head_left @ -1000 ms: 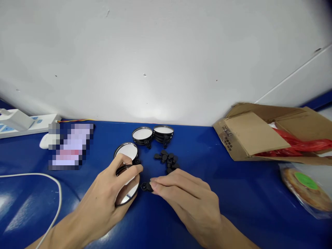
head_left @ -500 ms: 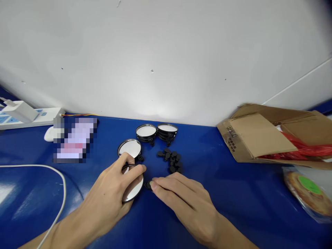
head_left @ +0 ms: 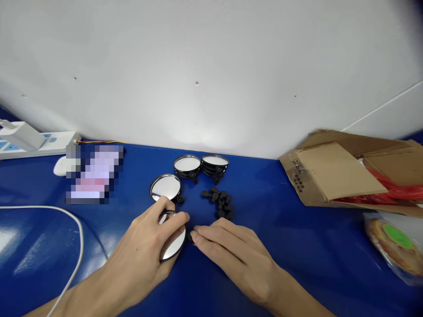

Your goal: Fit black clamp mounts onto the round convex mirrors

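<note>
My left hand (head_left: 155,237) is closed around a small round mirror (head_left: 175,243) with a black rim, which it holds tilted. Close to the mirror's right edge, my right hand (head_left: 231,255) pinches a small black knob-like part (head_left: 191,237), mostly hidden by the fingertips. Whether that part touches the mirror I cannot tell. Just beyond my left fingers lies another round mirror (head_left: 165,187) with a black mount at its edge. A pile of small black round parts (head_left: 222,197) lies past my right hand.
Two stacks of round mirrors (head_left: 187,164) (head_left: 214,160) stand near the white wall (head_left: 198,105). At left are a blurred phone (head_left: 95,171), a power strip (head_left: 59,143) and a white cable (head_left: 80,237). An open cardboard box (head_left: 340,171) and a wrapped pastry (head_left: 393,242) sit at right.
The held mirror and my left hand have shifted slightly right, nearer the black part in my right hand. The whole view has also moved a little.
</note>
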Action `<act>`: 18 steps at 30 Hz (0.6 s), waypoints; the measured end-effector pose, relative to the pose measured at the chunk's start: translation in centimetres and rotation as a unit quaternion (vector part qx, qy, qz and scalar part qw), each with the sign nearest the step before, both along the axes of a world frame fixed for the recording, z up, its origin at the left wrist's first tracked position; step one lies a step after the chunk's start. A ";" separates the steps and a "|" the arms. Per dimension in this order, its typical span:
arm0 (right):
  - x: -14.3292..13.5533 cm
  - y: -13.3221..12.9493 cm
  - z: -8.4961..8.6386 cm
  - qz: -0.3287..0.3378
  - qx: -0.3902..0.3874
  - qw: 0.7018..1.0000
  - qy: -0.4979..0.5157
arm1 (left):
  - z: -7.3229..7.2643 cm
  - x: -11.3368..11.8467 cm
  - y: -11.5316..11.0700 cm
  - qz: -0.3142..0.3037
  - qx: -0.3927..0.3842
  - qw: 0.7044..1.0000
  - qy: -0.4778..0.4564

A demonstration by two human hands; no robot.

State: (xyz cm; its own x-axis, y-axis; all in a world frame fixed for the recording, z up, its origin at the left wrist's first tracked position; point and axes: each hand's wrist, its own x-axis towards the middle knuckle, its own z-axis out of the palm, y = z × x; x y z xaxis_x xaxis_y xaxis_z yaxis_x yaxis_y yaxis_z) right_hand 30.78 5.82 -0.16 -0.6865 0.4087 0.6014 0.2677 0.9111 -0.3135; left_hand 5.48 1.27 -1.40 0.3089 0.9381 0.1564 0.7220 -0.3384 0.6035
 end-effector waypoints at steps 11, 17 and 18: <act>-0.4 0.4 -0.1 -0.062 -0.146 0.986 0.042 | 0.0 0.1 -0.4 0.012 0.027 1.000 -0.007; 0.0 0.6 0.0 -0.069 -0.146 0.987 0.011 | 0.3 0.0 -0.5 -0.004 -0.002 1.000 -0.011; 0.0 0.7 0.0 -0.072 -0.145 0.987 0.010 | 0.4 0.0 -0.5 -0.008 -0.004 1.000 -0.007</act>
